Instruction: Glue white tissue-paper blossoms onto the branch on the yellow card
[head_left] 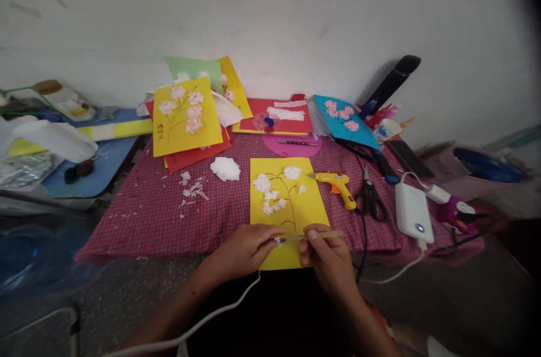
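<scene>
over the lower part of the yellow card point(307, 205), the left hand point(247, 247) has a tiny white scrap point(277, 240) pinched in its fingertips, and the right hand point(327, 253) is pinching a thin stick point(336, 234), tip right up at the scrap. white paper blossoms point(262, 182) sit on the card's upper half, a yellow glue gun point(338, 181) lies at its right edge, black scissors point(369, 192) just past that.

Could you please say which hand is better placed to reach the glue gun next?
Probably the right hand: it is nearer the glue gun, though holding a slim tool; the left hand is farther.
</scene>
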Demonstrator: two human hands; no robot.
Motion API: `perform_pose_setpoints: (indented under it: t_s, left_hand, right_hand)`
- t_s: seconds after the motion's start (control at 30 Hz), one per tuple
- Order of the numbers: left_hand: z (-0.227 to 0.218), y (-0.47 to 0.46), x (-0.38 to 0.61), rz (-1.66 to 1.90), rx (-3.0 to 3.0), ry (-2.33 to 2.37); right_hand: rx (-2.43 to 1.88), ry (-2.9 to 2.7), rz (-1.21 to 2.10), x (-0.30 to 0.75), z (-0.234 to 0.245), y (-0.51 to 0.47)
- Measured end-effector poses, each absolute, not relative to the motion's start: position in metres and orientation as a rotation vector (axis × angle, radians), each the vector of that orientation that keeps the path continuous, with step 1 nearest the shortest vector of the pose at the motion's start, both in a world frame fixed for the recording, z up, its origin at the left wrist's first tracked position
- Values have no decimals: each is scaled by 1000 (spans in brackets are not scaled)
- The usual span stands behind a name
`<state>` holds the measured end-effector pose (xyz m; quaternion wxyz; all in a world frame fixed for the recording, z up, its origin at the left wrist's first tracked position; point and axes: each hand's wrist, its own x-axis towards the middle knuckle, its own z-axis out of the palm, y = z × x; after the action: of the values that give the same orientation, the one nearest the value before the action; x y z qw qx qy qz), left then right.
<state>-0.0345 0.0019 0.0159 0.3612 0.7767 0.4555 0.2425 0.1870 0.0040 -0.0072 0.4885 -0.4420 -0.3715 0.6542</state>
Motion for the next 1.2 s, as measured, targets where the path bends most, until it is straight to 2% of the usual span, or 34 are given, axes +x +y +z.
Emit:
perform_pose_setpoints:
  t_s: [0.13, 0.33, 0.63, 0.9, 1.2]
  left_hand:
    - [19, -2, -35, 562, 1985, 1153]
    - [20, -5, -30, 566, 1926, 1141]
    - [23, -5, -28, 514, 1968, 1106]
    - [28, -3, -22, 492, 1987, 1078]
    - [30, -2, -20, 431, 2153, 1080]
  right_hand:
    - [-1055, -1072, 1557, 192, -4, 0]
    - [-1174, -1196, 1218, 185, -3, -7]
    - [-1049, -1152, 1478, 191, -4, -5]
    - [-1133, -1151, 1294, 186, 1, -4]
    - [-1082, -888, 1566, 190, -15, -3]
